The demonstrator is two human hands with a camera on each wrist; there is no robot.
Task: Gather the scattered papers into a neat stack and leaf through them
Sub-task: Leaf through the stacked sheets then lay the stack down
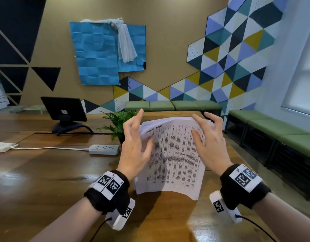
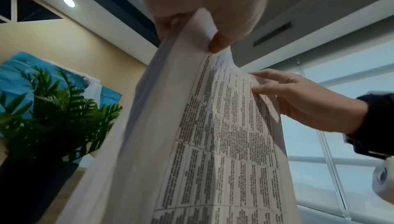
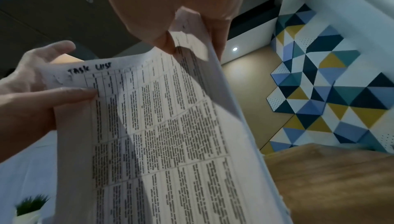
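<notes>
Both hands hold the papers [image 1: 175,158] upright on the table [image 1: 46,172]: left hand [image 1: 136,147] pinches one top corner, right hand [image 1: 210,144] the other.

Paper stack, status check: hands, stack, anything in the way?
Left hand and right hand pinch the top corners. Paper stack gathered, upright, bottom edge on table. Plant behind, clear.

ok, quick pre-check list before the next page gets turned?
1. Papers gathered into one stack: ok.
2. Left hand pinches the left edge, thumb on front: ok.
3. Right hand pinches the top right corner: ok.
4. Stack off the table, lower edge hanging free: ok.
5. Edges squared: not ok, sheets fan apart at the top.
6. How many sheets the right hand has separated: cannot tell.
</notes>
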